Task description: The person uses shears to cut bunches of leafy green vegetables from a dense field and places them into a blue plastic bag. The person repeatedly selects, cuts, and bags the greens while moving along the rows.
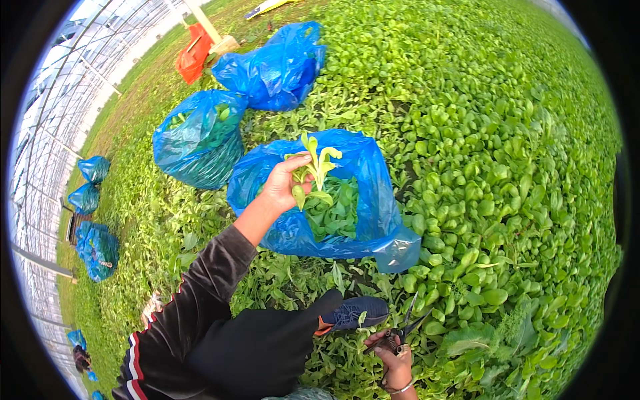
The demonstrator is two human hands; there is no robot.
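My left hand (287, 182) holds a small bunch of leafy greens (320, 162) above an open blue plastic bag (382, 200). Cut green leaves (334, 207) lie inside that bag. Low in the view, near my dark blue shoe (357, 312), my right hand (392, 355) grips a pair of garden snips (402, 332). Their blades stand apart and point up and to the right, close to the edge of the growing leaves. Part of the right hand's grip is hidden by the handles.
Dense leafy greens (490, 165) grow on the right. Filled blue bags (200, 140) (275, 70) stand beyond the open one, near an orange bag (195, 52) and a post (202, 20). More blue bags (97, 250) lie far left, where a person (81, 359) is partly visible.
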